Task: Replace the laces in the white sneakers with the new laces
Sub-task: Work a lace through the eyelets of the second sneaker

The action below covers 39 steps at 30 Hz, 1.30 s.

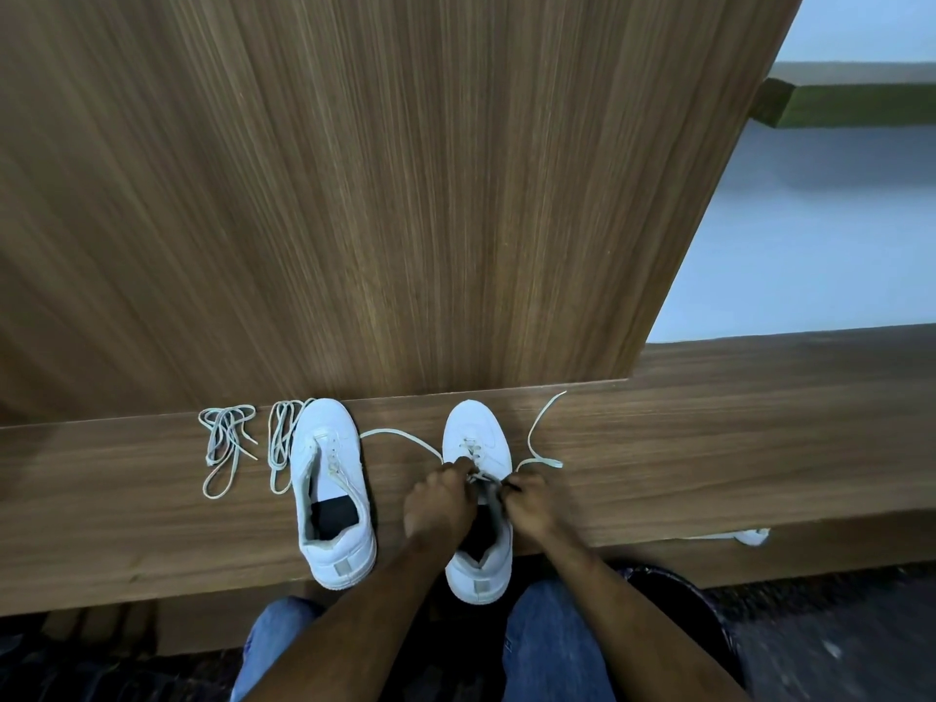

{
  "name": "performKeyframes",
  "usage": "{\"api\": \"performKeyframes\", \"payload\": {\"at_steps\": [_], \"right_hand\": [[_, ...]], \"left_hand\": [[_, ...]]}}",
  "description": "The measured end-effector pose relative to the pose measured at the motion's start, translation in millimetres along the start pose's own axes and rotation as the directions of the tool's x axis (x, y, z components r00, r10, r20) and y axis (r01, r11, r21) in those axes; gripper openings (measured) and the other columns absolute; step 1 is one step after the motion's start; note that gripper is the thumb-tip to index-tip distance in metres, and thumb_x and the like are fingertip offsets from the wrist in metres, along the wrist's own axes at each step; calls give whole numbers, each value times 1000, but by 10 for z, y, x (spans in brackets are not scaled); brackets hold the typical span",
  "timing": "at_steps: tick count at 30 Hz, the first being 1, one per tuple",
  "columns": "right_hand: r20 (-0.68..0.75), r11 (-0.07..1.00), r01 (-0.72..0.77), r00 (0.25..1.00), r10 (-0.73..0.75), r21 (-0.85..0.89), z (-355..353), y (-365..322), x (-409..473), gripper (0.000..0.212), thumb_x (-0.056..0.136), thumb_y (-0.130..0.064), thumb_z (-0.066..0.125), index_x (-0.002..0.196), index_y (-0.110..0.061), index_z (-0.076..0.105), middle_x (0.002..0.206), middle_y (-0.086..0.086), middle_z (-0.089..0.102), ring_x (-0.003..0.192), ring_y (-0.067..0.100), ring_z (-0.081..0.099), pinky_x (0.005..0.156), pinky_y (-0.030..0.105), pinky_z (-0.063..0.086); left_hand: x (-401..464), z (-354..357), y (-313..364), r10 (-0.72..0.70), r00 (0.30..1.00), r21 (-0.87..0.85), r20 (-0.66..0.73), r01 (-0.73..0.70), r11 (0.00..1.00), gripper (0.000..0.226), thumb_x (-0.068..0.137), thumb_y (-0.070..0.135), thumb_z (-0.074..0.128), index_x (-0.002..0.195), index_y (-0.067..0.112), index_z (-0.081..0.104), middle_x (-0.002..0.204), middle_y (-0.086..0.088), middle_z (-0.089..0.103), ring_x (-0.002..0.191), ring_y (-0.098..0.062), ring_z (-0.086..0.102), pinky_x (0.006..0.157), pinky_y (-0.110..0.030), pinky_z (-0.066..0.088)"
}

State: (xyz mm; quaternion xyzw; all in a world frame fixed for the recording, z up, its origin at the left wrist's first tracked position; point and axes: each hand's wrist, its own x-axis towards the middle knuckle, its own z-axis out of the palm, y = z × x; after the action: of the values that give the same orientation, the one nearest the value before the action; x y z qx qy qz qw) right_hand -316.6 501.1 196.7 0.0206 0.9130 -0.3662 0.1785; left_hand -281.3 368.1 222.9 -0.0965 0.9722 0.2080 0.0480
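Head view:
Wooden ledge [709, 448]: carrying both shoes, toes pointing at its back edge, where an upright wood-grain panel [354, 195] is rising.
Right white low-top sneaker [478, 433]: sitting mid-ledge, heel hanging over the front edge.
White flat lace [400, 438]: running through the right sneaker's eyelets, one end trailing left, the other curling right.
Left hand [440, 504]: fingers curling, pinching the lace over the tongue.
Right hand [532, 504]: fingers clenching on the lace's right strand.
Left white sneaker [332, 488]: standing unlaced just beside, heel near the front edge.
Two loose pale lace bundles [228, 443]: lying towards the ledge's left, one touching the left sneaker.
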Motion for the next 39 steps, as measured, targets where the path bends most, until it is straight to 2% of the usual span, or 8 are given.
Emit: {"api": "performKeyframes", "payload": {"at_steps": [5,16,21,24,29,33,37,39], "right_hand": [[-15,994,-26,999,28,110,129,207,163,15,67,-45,50,59,-44,63,82,4,69,86,30,65,78,40,53],[-67,996,16,998,-21,-86,-30,-72,-181,27,92,-35,48,92,-17,69,104,9,67,100,28,62,79,32,47],[-92,985,35,994,-51,-171,-42,-97,-236,28,93,-35,46,99,-19,68,111,10,66,105,30,61,83,32,47],[-104,976,57,991,-80,-209,-38,-128,-261,27,93,-33,46,98,-18,68,110,8,67,105,29,61,80,31,46],[-105,978,53,992,-75,-203,-30,-95,-259,27,92,-33,47,94,-15,66,107,8,68,104,28,62,79,31,46],[-102,974,64,991,-87,-215,-29,-99,-258,26,91,-31,46,93,-15,66,106,7,68,102,27,62,80,32,46],[-108,974,53,991,-79,-219,-35,-105,-270,27,91,-33,46,96,-17,67,108,7,68,104,29,62,81,32,47],[-113,974,50,991,-77,-223,-33,-101,-272,28,90,-35,46,99,-18,66,108,10,68,103,31,62,81,33,48]], "left_hand": [[25,28,-65,-44,998,-153,-39,38,987,41,91,15,43,121,38,58,118,-4,65,105,-32,62,84,-38,48],[68,-22,152,80,997,251,12,-80,965,28,98,27,38,125,21,44,115,-12,63,106,-36,61,78,-39,48],[189,6,-23,-365,931,-384,20,344,857,39,84,39,46,100,9,65,102,-17,68,96,-38,63,81,-36,50],[224,18,-163,-405,911,-526,85,386,758,44,80,34,41,96,2,67,100,-20,69,93,-39,64,80,-38,54],[130,-57,-30,1,1000,-301,-19,-7,954,29,83,27,55,111,29,61,114,1,64,104,-26,61,86,-36,50],[146,-33,38,212,977,191,-37,-201,961,26,90,34,46,112,28,58,122,5,56,114,-20,54,96,-35,38],[138,-43,28,221,971,288,-93,-186,939,28,96,31,37,116,23,56,122,2,56,118,-20,50,105,-44,26],[109,-136,74,77,972,79,-223,-60,995,25,97,29,38,109,20,59,112,-1,62,107,-22,57,102,-42,29]]}}
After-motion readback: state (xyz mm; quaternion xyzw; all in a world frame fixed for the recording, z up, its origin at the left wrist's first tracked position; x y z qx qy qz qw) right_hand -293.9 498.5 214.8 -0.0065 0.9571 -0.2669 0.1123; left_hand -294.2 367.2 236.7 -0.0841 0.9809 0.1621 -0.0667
